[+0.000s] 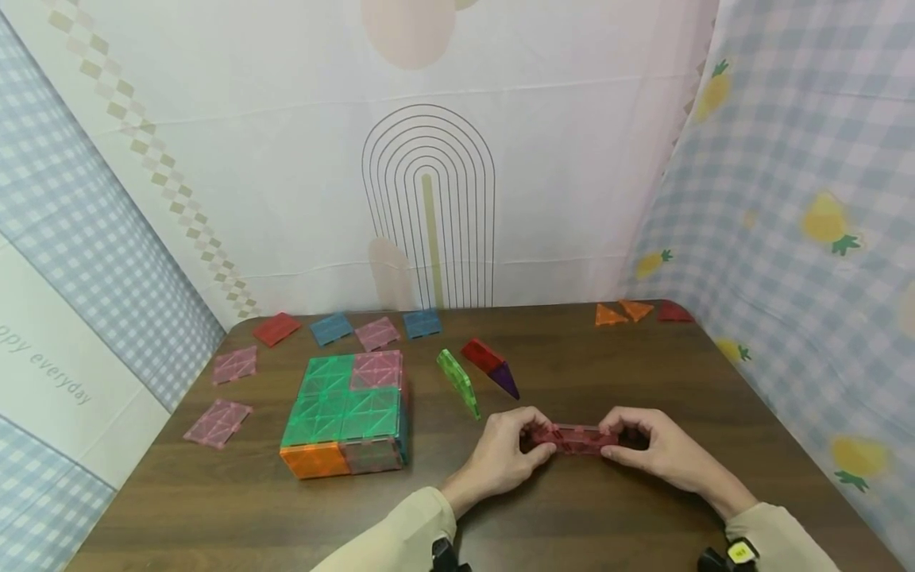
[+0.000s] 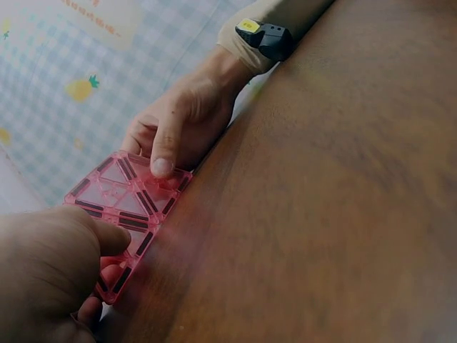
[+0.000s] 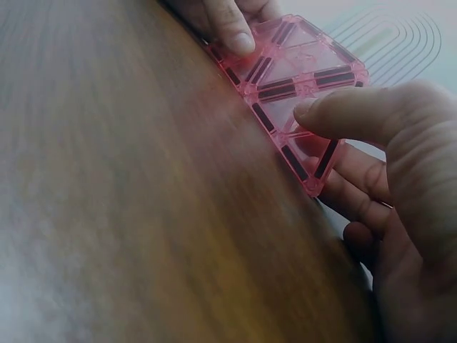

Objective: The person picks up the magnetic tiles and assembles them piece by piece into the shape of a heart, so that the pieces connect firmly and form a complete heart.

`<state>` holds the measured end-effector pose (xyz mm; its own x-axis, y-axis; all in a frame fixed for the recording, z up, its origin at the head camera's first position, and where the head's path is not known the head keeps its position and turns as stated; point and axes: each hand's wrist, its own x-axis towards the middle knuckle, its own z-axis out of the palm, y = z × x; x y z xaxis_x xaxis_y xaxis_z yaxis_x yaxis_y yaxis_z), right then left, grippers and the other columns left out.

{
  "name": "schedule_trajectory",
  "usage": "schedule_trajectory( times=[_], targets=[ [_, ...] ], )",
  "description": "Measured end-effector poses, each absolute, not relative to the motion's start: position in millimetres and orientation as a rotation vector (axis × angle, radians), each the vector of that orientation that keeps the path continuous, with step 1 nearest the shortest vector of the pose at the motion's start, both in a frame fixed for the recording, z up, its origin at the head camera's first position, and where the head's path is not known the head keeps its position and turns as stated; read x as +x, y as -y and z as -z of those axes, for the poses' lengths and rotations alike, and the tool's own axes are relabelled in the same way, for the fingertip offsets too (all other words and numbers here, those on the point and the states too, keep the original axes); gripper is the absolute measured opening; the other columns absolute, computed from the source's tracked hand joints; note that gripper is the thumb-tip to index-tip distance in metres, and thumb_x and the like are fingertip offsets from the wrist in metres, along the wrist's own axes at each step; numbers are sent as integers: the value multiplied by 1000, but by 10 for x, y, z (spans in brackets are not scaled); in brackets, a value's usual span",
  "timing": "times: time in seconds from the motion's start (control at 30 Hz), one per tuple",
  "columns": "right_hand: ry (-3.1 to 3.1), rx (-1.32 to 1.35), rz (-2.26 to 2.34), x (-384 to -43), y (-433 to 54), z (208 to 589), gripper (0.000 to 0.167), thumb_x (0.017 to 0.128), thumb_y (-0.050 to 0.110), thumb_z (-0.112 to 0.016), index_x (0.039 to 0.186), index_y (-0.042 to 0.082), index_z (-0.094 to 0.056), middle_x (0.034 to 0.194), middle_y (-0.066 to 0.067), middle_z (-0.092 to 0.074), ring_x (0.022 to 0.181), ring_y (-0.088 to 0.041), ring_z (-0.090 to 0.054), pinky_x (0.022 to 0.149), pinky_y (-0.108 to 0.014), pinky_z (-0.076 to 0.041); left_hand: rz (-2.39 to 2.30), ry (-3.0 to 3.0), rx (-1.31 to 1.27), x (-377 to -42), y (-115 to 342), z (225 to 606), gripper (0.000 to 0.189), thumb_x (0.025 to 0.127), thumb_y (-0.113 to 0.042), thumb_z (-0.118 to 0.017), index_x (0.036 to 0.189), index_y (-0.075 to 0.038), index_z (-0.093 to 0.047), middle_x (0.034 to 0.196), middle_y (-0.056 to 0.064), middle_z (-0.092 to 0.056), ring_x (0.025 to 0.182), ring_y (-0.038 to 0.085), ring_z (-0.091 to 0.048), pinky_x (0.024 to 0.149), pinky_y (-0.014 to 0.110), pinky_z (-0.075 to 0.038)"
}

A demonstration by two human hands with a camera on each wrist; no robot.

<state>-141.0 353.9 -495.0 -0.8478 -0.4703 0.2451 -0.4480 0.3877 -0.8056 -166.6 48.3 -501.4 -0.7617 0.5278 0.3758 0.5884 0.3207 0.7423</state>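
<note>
Pink see-through triangular magnetic tiles [image 1: 577,439], joined edge to edge, stand upright on the wooden table between both hands. My left hand [image 1: 509,451] pinches their left end between thumb and fingers. At the other end my right hand [image 1: 658,449] grips them the same way. In the left wrist view the joined tiles [image 2: 114,186] show dark magnet strips along their edges, with my right hand [image 2: 189,118] beyond. The right wrist view shows the tiles [image 3: 303,86] with their lower edge on the tabletop; the right thumb lies across the near face.
A low block of green, pink and orange tiles [image 1: 322,409] stands left of the hands. A green tile piece [image 1: 459,383] and a red-and-purple piece [image 1: 490,367] stand behind them. Loose blue tiles [image 1: 331,328], pink tiles [image 1: 218,423] and orange triangles [image 1: 610,315] lie near the edges.
</note>
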Motion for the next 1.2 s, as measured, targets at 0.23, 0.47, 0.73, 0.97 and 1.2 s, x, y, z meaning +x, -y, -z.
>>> schedule_trajectory(
  times=[0.23, 0.47, 0.73, 0.97, 1.2],
  targets=[
    [-2594, -849, 1494, -1434, -3619, 4928, 18, 102, 6, -81, 110, 21, -75, 96, 2, -74, 81, -16, -68, 70, -32, -57, 1441, 2497, -1054, -1672, -485, 5023, 18, 95, -12, -90, 107, -16, -77, 96, -9, -75, 86, -3, -65, 77, 14, -55],
    [-2694, -792, 1482, -1491, -3890, 4920, 21, 101, 2, -81, 112, 19, -75, 96, 0, -73, 79, -16, -66, 68, -31, -55, 1480, 2499, -1011, -1669, -481, 5009, 26, 93, -12, -90, 111, -16, -73, 103, -6, -72, 93, 0, -66, 86, 16, -57],
    [-2847, -601, 1476, -1495, -4138, 4929, 19, 100, 2, -82, 114, 14, -75, 92, -3, -70, 75, -17, -63, 64, -31, -52, 1489, 2509, -1002, -1671, -472, 5010, 24, 92, -10, -91, 108, -13, -73, 100, -4, -71, 92, 2, -66, 85, 17, -56],
    [-2949, -529, 1472, -1535, -3983, 4995, 21, 98, 7, -86, 108, 16, -70, 85, -2, -59, 66, -16, -52, 57, -32, -44, 1465, 2484, -1033, -1673, -467, 5019, 23, 92, -9, -90, 106, -13, -72, 100, -4, -72, 90, 1, -66, 83, 16, -56],
    [-2996, -456, 1521, -1667, -3686, 5003, 19, 98, 9, -87, 110, 14, -72, 86, -3, -69, 67, -14, -58, 57, -27, -47, 1448, 2478, -1045, -1677, -468, 5026, 23, 92, -10, -90, 106, -14, -72, 99, -4, -72, 90, 0, -65, 83, 15, -56]
  ],
)
